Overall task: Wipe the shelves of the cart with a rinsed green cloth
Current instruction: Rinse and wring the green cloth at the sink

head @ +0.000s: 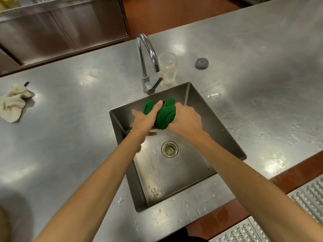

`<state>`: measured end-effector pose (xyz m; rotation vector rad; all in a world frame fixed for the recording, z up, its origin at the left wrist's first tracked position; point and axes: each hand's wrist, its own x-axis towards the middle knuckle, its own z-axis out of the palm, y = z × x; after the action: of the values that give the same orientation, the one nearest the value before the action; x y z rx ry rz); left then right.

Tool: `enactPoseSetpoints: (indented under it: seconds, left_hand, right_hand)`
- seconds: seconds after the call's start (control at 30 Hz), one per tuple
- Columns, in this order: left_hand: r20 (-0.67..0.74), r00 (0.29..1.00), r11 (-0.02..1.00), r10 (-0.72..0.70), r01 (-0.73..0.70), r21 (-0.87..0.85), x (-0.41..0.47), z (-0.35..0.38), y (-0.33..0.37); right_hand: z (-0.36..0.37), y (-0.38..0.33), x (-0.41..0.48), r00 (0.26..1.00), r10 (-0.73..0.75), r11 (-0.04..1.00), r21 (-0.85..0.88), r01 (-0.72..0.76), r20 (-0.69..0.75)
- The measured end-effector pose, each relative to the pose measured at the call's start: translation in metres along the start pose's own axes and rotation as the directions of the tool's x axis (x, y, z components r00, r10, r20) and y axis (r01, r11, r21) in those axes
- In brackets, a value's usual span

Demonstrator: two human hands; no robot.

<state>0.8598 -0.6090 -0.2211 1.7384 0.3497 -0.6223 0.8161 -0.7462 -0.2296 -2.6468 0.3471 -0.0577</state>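
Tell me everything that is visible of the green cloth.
The cloth is dark green, soft fabric, bunched into a wrinkled wad. It is held over the back part of the sink, in front of the faucet. The left hand grips its left end, thumb on top; the right hand grips its right side. A fold sticks up between them. Whether it is wet cannot be told.
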Motion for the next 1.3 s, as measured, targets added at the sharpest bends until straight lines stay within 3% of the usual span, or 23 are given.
enactPoseSetpoints:
  seconds: [0.1,0.23,0.33,0.47,0.53,0.67,0.77,0.87,1.03,1.2,1.3]
  left_hand:
    - [0.233,0.948,0.94,-0.216,0.267,-0.212,-0.006,-0.006,0.007]
    - [0.372,0.89,0.806,-0.264,0.415,-0.422,-0.002,-0.01,0.012]
    - [0.279,0.923,0.847,-0.266,0.362,-0.388,-0.009,-0.003,0.013]
    - [0.023,0.959,0.864,-0.282,0.265,-0.428,0.006,0.008,0.008]
    - [-0.012,0.958,0.835,-0.285,0.242,-0.495,0.024,0.013,0.003]
    - [-0.044,0.957,0.816,-0.287,0.22,-0.535,0.029,0.019,0.009]
    - [-0.066,0.971,0.83,-0.231,0.161,-0.535,0.013,0.027,0.017]
    - [-0.18,0.976,0.834,-0.12,0.001,-0.552,-0.001,0.037,0.025]
    - [-0.256,0.961,0.852,0.107,-0.221,-0.474,0.007,0.036,0.031]
    - [-0.201,0.944,0.85,0.262,-0.324,-0.414,0.0,0.031,0.032]
    - [-0.131,0.946,0.856,0.297,-0.325,-0.402,-0.002,0.025,0.031]
  right_hand:
    - [0.003,0.002,0.002,0.981,-0.161,0.969,-0.209,0.135,-0.112]
    - [0.002,-0.001,-0.006,0.878,-0.466,0.861,-0.286,0.422,-0.109]
    - [0.003,-0.002,-0.008,0.826,-0.56,0.805,-0.273,0.526,-0.059]
    - [0.003,-0.004,-0.011,0.856,-0.509,0.837,-0.288,0.465,-0.096]
    - [0.005,-0.01,-0.015,0.856,-0.489,0.831,-0.387,0.399,-0.168]
    - [0.004,-0.007,-0.02,0.794,-0.571,0.762,-0.494,0.418,-0.208]
    - [-0.006,-0.004,-0.013,0.849,-0.478,0.794,-0.523,0.309,-0.225]
    - [-0.011,-0.006,-0.008,0.93,-0.333,0.873,-0.424,0.242,-0.155]
    - [-0.011,-0.008,-0.005,0.991,-0.105,0.994,-0.041,0.102,-0.085]
    - [-0.02,-0.014,-0.004,0.974,-0.173,0.974,0.175,0.147,0.148]
    - [-0.012,-0.012,-0.004,0.949,-0.162,0.924,0.38,0.049,0.271]
